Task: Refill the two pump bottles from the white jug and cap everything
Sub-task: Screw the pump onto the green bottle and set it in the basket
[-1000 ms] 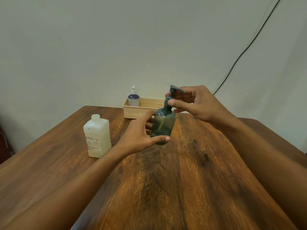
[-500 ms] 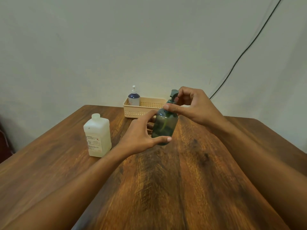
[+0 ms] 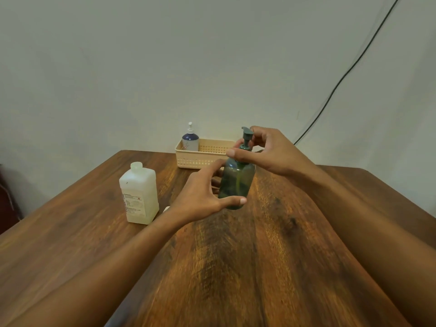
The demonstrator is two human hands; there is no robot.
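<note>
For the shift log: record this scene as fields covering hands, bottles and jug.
left hand: grips green bottle by its body
right hand: pinches pump at its base, atop green bottle
green bottle: upright between both hands
jug: stands on table, left of the hands
blue bottle: upright in basket at the table's far edge

No text can be read: the white label [image 3: 134, 204] on the jug [image 3: 139, 185] carries lines of small dark print and a red mark, all blurred. Faint marks on the far pump bottle [image 3: 190, 142] are equally illegible.
</note>
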